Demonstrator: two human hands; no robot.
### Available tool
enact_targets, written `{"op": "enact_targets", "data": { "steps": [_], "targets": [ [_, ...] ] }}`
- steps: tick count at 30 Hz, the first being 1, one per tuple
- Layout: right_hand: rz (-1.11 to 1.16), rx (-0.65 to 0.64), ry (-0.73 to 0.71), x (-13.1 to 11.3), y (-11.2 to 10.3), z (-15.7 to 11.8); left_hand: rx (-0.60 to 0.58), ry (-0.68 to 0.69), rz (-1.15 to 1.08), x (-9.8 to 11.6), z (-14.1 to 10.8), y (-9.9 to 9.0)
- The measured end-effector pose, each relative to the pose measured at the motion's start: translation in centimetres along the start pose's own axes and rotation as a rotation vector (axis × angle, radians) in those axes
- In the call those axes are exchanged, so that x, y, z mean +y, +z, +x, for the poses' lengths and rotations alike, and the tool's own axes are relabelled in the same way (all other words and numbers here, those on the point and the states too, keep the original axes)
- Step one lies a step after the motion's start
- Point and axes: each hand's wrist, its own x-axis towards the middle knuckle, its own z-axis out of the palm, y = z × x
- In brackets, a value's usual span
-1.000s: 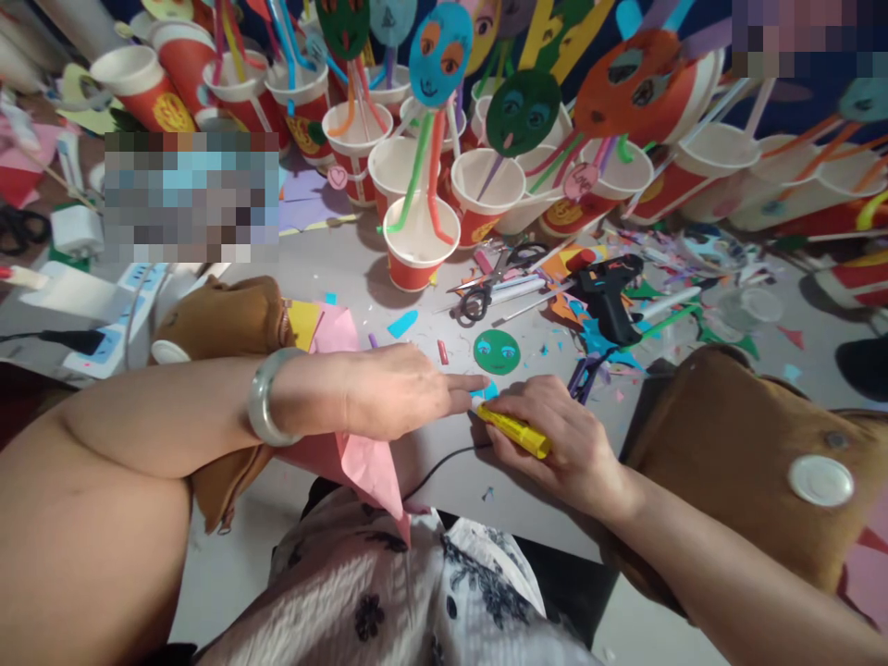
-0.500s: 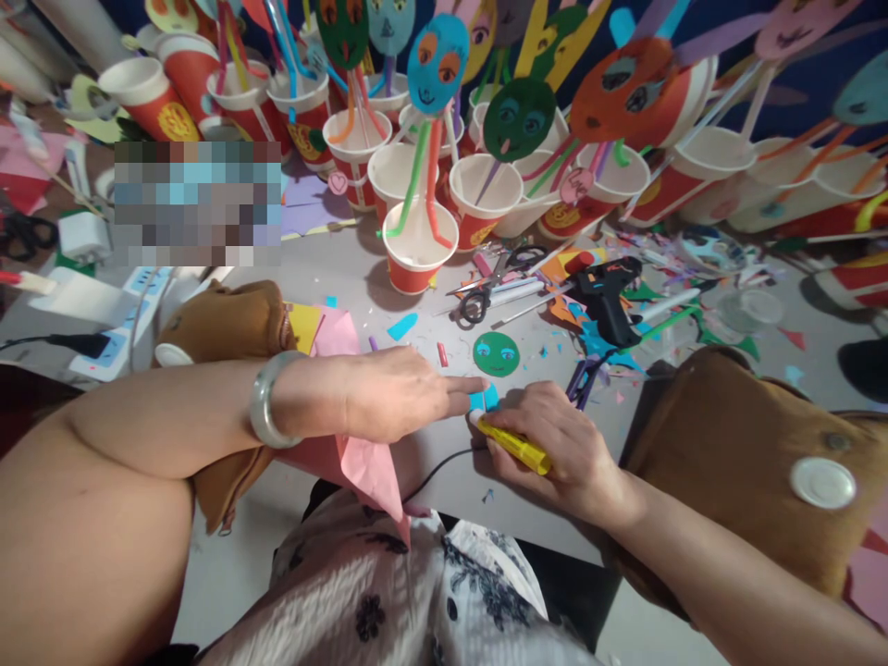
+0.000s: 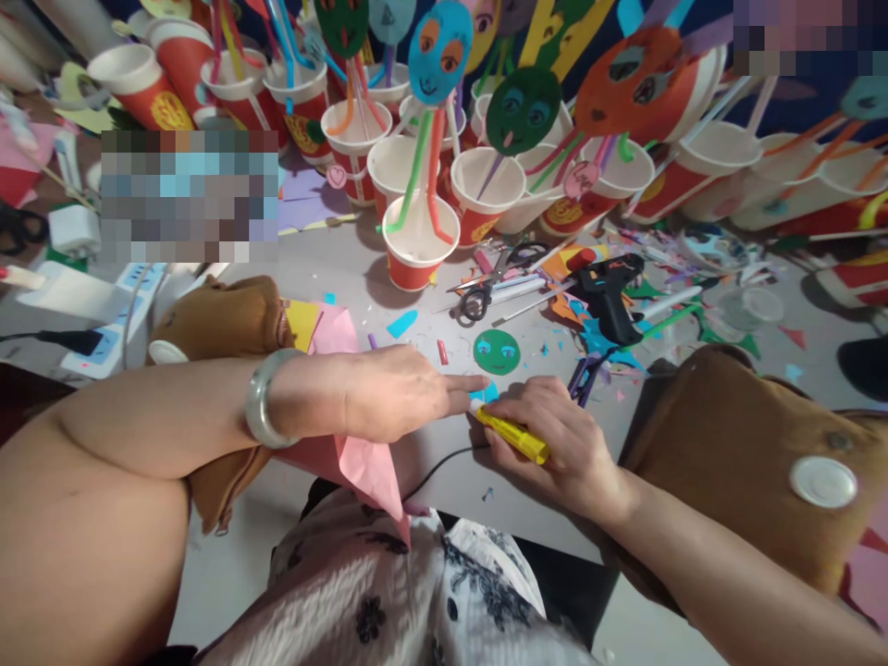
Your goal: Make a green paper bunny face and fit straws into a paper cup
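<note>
My left hand (image 3: 402, 393) lies flat on the grey table, its forefinger pinning a small blue paper piece (image 3: 489, 392). My right hand (image 3: 555, 439) grips a yellow glue stick (image 3: 517, 437) whose white tip touches that blue piece. A silver bangle (image 3: 262, 398) circles my left wrist. Just beyond the fingers lies a green paper face (image 3: 497, 352). Pink paper (image 3: 361, 458) sits under my left forearm.
Several red-and-white paper cups (image 3: 420, 242) with straws and paper faces crowd the back. Scissors (image 3: 486, 291) and a black glue gun (image 3: 610, 296) lie among paper scraps to the right. Brown stuffed shapes (image 3: 735, 453) flank both arms. A power strip (image 3: 111, 324) is at left.
The glue stick's tip has slid slightly back and forth over the blue piece; my left forefinger stays pressed on it.
</note>
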Motion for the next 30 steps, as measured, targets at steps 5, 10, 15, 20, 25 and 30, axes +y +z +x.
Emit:
{"op": "enact_targets", "data": {
  "steps": [5,10,15,20,25,30],
  "targets": [
    [0.057,-0.034,0.026,0.0,-0.1,-0.1,-0.023,0.005,-0.001,0.0,-0.1,0.0],
    [0.117,0.090,0.051,-0.2,-0.2,-0.4,0.005,0.010,-0.011,-0.1,-0.3,0.2],
    [0.030,0.261,0.098,-0.1,-0.4,-0.4,0.010,0.037,-0.090,-0.3,-0.3,0.4],
    [0.286,0.163,0.215,0.3,-1.1,0.1,0.013,0.011,-0.045,-0.1,-0.1,0.1],
    [0.299,0.092,0.356,0.2,-1.4,0.1,0.003,-0.003,0.006,0.2,-0.1,-0.4],
    [0.178,0.081,0.300,0.1,-1.3,-0.6,0.036,-0.002,0.064,0.2,-0.4,0.2]
  ]
}}
